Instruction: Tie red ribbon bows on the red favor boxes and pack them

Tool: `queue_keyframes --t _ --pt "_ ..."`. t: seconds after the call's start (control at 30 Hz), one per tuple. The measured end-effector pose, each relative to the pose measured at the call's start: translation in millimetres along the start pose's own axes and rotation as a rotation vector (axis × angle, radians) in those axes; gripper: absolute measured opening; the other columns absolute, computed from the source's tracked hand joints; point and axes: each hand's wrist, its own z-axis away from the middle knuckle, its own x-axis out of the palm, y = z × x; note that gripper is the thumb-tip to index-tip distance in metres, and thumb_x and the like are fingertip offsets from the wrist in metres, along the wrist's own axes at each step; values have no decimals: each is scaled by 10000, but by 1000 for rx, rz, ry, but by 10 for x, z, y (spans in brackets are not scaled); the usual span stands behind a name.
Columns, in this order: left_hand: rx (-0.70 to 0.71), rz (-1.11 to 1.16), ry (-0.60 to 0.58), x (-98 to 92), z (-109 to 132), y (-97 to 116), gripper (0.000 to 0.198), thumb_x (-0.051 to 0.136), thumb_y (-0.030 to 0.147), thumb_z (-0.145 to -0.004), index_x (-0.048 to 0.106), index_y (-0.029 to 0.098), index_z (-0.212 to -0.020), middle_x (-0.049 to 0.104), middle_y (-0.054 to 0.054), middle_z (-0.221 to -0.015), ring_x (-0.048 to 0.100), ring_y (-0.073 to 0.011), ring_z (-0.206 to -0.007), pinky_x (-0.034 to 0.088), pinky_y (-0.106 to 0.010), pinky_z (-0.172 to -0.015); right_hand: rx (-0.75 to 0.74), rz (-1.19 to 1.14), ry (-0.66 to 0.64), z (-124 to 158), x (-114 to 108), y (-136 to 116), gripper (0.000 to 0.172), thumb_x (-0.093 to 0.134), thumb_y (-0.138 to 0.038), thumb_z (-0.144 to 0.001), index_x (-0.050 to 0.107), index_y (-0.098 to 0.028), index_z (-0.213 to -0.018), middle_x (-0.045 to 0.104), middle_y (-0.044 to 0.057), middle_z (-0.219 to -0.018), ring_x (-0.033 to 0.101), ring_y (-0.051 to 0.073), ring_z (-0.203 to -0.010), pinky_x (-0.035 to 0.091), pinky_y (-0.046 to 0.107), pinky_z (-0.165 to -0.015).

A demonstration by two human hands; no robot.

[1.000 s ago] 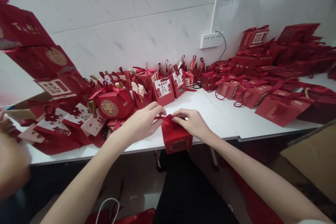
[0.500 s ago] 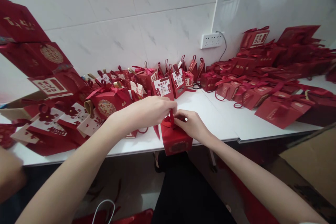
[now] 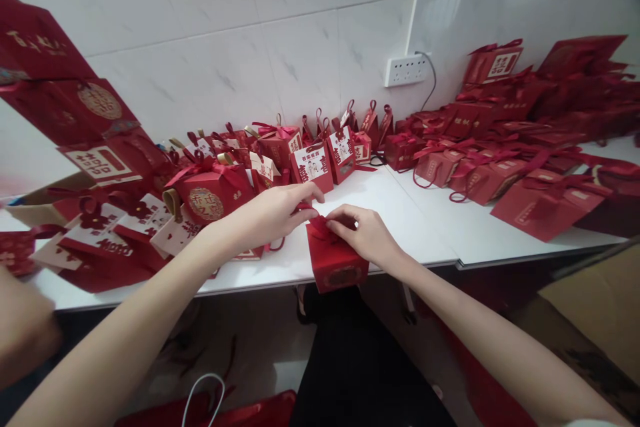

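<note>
A red gift box [image 3: 340, 267] sits at the table's front edge, straight ahead of me. Red ribbon [image 3: 324, 227] lies bunched on its top. My left hand [image 3: 293, 210] pinches the ribbon on the left, its thumb and fingers closed just above the box's rear left corner. From the right, my right hand [image 3: 363, 230] pinches the ribbon near its middle, over the box top. The fingertips of both hands are close together but apart. Behind the left hand stand white-and-red boxes [image 3: 313, 168] with printed figures.
Stacked red boxes [image 3: 95, 100] rise at the left, with more gift boxes [image 3: 500, 120] heaped at the right. A power strip [image 3: 407, 71] is on the tiled wall. Another person's arm [image 3: 25, 327] shows at the left edge. A cardboard box [image 3: 595, 307] stands at lower right.
My left hand has moved left and slightly down, drawing ribbon sideways from the upright loop it held. My right hand stays at the box top. The view has shifted slightly.
</note>
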Motion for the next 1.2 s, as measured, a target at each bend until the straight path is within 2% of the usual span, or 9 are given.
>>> queue_keyframes --t 0.1,0.23,0.4,0.5,0.6,0.7,0.8,0.97,1.2 --pt "93 -40 -4 6 -13 -1 196 421 189 -877 586 199 -982 641 -20 -954 604 -146 -857 451 -247 -729 -5 -10 -6 -7 -1 -2 108 553 -204 -802 656 -188 -828 715 17 -808 642 157 -727 473 281 -700" --pt "192 -137 -40 -17 -86 86 240 381 128 -864 601 188 -937 594 -33 -926 586 -141 -785 441 -244 -668 7 -24 -34 -22 -4 -3 123 530 -166 -781 650 -191 -799 710 6 -771 640 153 -693 465 261 -655" --pt "186 -184 -1 -12 -235 133 211 393 133 -865 591 169 -929 593 -45 -923 574 -147 -779 433 -256 -666 21 -1 -24 -28 -16 23 125 540 -147 -754 654 -193 -730 701 0 -723 635 161 -668 462 271 -664" --pt "139 -39 42 75 -286 22 136 452 140 -844 573 167 -902 609 -33 -896 576 -143 -795 441 -262 -700 25 -69 -36 -17 -16 39 127 553 -169 -762 678 -190 -758 700 1 -726 636 158 -674 469 269 -677" --pt "50 202 120 264 -277 -137 68 512 171 -822 547 175 -880 617 -17 -856 571 -130 -761 448 -256 -687 23 -120 -37 -4 -8 45 133 563 -201 -772 695 -190 -789 711 8 -756 645 161 -721 472 269 -705" --pt "-20 390 193 477 -207 -246 44 526 211 -819 526 180 -850 599 -4 -814 555 -124 -741 446 -257 -680 27 -124 -31 4 -1 42 136 562 -212 -772 693 -185 -795 722 18 -790 646 162 -735 473 270 -700" --pt "-44 520 219 577 -107 -277 70 510 242 -829 524 176 -844 567 5 -783 528 -114 -704 434 -252 -657 28 -94 -17 3 -1 36 125 566 -215 -765 683 -182 -795 722 18 -783 642 157 -708 475 270 -677" --pt "-57 655 221 446 8 -218 80 519 235 -814 540 165 -847 562 8 -783 518 -105 -684 421 -237 -630 27 -25 -35 -2 0 35 107 566 -221 -756 668 -192 -773 714 11 -756 640 159 -682 486 284 -675" --pt "48 597 261 251 43 -111 72 516 149 -786 577 157 -824 620 -6 -848 568 -107 -769 457 -239 -725 36 26 -33 -1 2 45 147 571 -303 -745 665 -194 -776 718 30 -784 642 176 -684 498 305 -673"
